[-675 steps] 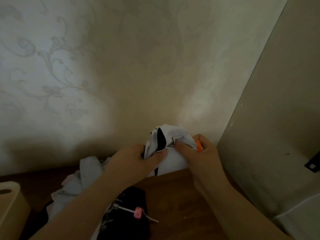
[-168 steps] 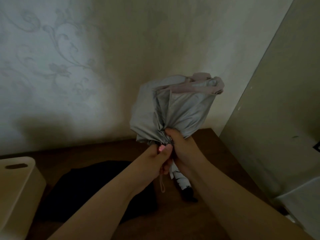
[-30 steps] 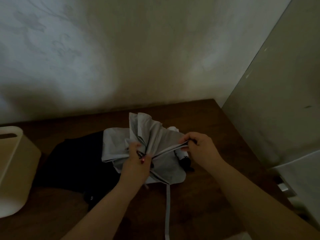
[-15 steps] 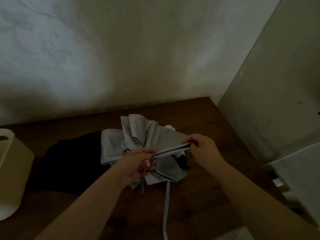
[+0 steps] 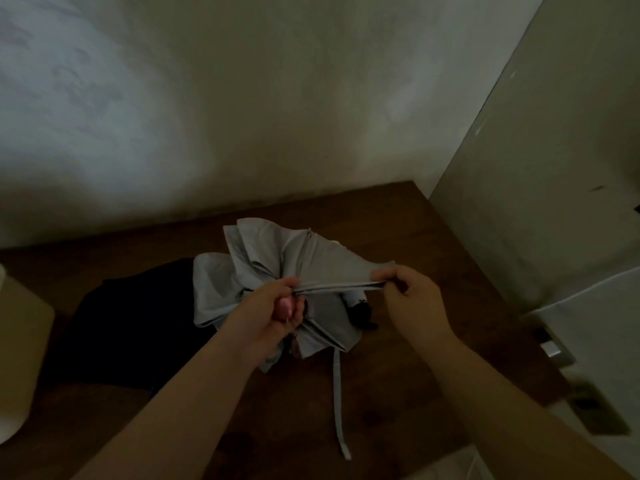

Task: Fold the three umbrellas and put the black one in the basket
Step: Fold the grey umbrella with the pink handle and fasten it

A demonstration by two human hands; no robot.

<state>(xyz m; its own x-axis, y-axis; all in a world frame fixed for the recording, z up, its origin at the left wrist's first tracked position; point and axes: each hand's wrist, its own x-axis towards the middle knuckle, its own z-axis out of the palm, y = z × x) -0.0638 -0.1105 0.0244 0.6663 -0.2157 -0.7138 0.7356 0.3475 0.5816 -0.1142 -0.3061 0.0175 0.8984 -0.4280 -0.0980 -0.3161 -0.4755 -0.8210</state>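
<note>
A grey umbrella (image 5: 277, 265) with a pink handle hangs just above the brown table. My left hand (image 5: 273, 310) grips it at the pink handle. My right hand (image 5: 412, 299) pinches the outer end of one folded canopy panel and holds it stretched to the right. Its grey closing strap (image 5: 337, 403) dangles down toward the table's front. A black umbrella (image 5: 121, 323) lies spread on the table to the left, partly under the grey one. A folded white umbrella with a black handle (image 5: 360, 308) lies behind the grey canopy, mostly hidden. The cream basket (image 5: 17, 358) stands at the left edge.
The brown table (image 5: 398, 393) meets a pale wall at the back. A tall pale cabinet or door panel (image 5: 536, 185) closes off the right side, with a white surface and a metal fitting (image 5: 554, 348) below it.
Over the last second my right hand has drawn the canopy panel further right and pulled it taut. My left hand has turned so the pink handle shows between its fingers.
</note>
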